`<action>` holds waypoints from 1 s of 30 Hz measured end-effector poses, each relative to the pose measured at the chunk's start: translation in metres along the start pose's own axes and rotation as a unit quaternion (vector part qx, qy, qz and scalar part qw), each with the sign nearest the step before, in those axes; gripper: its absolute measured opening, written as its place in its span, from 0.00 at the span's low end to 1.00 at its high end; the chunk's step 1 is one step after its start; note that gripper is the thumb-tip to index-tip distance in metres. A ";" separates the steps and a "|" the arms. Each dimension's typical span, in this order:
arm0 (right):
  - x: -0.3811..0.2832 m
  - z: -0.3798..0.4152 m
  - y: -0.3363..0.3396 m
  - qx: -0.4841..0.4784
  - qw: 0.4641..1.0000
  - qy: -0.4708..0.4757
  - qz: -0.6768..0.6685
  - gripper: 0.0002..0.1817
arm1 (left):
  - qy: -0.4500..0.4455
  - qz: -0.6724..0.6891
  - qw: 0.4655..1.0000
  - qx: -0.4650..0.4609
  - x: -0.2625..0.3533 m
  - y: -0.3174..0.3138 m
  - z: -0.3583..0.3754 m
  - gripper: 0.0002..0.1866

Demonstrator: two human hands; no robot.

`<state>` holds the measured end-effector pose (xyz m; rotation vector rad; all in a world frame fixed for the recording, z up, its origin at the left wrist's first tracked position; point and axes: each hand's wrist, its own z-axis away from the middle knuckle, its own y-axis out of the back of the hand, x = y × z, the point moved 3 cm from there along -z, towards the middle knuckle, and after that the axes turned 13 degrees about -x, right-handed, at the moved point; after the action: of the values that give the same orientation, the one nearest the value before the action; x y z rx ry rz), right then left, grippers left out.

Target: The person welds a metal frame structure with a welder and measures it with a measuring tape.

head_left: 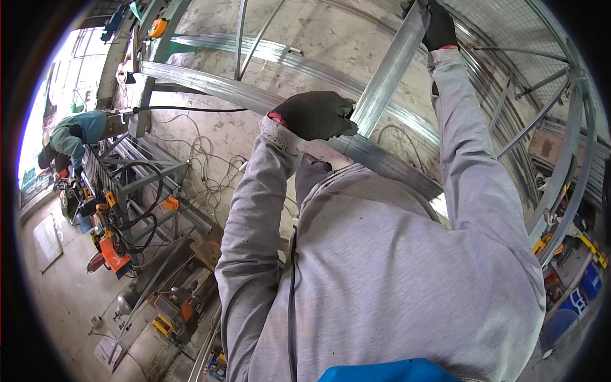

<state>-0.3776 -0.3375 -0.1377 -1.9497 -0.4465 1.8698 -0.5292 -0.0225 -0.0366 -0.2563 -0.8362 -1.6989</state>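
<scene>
Two gloved hands grip one metal strip (388, 70).
Left hand (315, 114) clasps its lower end by the curved rail (254, 95); right hand (438, 25) holds higher; nothing looks fastened yet.

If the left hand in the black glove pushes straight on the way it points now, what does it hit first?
The left hand points right, its fingers at the edge of the straight galvanised steel channel that the right hand grips higher up. That channel comes first; whether they already touch is hard to tell.
</scene>
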 end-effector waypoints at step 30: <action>-0.002 0.001 0.001 -0.004 0.949 0.058 0.310 0.21 | -0.025 -0.065 0.996 -0.061 -0.011 0.020 -0.004 0.18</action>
<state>-0.3791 -0.3393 -0.1369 -2.3770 0.2318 2.0747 -0.5062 -0.0179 -0.0381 -0.3348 -0.8025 -1.8758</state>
